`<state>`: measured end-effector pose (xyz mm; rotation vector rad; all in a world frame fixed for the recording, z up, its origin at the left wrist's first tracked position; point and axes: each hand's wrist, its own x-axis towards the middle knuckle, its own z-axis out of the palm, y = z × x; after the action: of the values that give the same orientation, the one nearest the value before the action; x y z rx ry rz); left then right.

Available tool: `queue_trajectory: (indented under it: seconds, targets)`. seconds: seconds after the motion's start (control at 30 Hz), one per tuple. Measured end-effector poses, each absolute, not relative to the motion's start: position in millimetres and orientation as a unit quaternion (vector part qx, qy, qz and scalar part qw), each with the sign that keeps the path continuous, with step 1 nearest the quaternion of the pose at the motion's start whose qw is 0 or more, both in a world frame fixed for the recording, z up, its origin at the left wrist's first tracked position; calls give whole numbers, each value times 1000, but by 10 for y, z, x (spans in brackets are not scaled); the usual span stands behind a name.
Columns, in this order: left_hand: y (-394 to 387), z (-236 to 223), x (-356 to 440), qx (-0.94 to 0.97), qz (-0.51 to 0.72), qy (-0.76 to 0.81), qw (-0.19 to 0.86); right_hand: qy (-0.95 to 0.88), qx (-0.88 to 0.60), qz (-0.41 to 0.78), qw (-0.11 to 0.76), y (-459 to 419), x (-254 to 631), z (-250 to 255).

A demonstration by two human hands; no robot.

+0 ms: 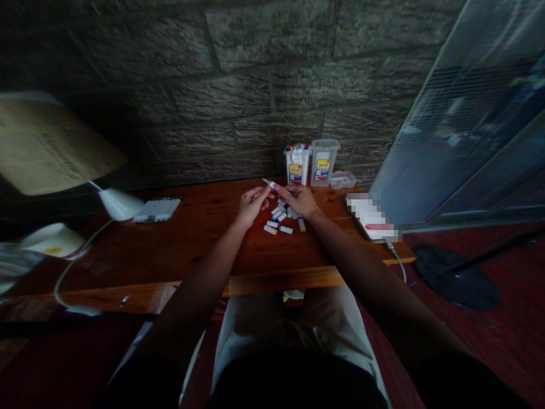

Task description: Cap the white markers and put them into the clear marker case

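Note:
My right hand pinches a white marker and holds it up, tip pointing left. My left hand is just left of it, fingers curled around a small red thing that looks like a marker cap. Below both hands, several white markers with coloured caps lie scattered on the wooden table. Behind them stand a tub full of markers and an empty clear tub.
A clear lid lies beside the tubs. A row of white markers sits at the left near a white lamp with its cable. A white device rests at the right edge. A stone wall runs behind.

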<state>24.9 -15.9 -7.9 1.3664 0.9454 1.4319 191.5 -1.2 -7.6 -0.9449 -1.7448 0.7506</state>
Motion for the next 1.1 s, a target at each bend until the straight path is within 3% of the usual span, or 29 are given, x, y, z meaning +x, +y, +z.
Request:
queue_trajectory:
  seconds: [0.73,1.1]
  targets:
    - [-205,-56,265,566,576,388,444,-706,-336,335,526,42,1853,-149]
    - [-191,-96,276,602,559,364,439,-548,-284,553,560,-8,1848,46]
